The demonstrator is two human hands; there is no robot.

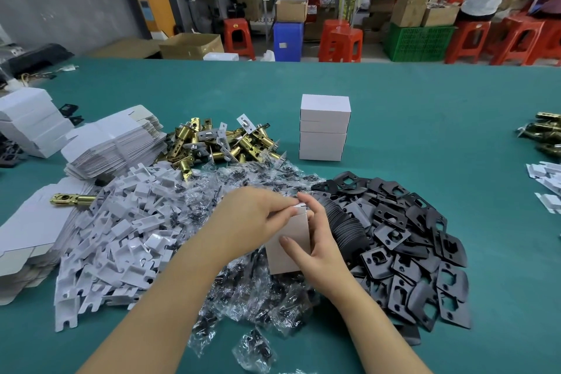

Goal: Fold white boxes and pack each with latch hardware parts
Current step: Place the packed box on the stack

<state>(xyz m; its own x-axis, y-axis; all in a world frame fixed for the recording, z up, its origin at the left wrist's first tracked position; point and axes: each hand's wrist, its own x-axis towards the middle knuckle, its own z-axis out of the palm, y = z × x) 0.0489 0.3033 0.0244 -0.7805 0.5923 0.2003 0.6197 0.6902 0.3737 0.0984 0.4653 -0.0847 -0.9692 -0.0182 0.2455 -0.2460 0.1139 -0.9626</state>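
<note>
Closest to me, small clear bags of dark screws (255,307) spill across the green worktop (455,118). Above them I hold a white box (288,249) upright in both hands. My left hand (252,218) curls over its top left corner, fingertips pinching the top flap. My right hand (315,240) grips the right side, thumb pressed flat on the front face and fingers curled at the flap.

To the left lies a heap of white card inserts (121,237), and further left stacks of flat unfolded boxes (112,143). To the right sits a pile of black metal plates (406,249).

Beyond the bags is a heap of brass latches (212,143). Just right of them stands a stack of closed white boxes (324,127).
</note>
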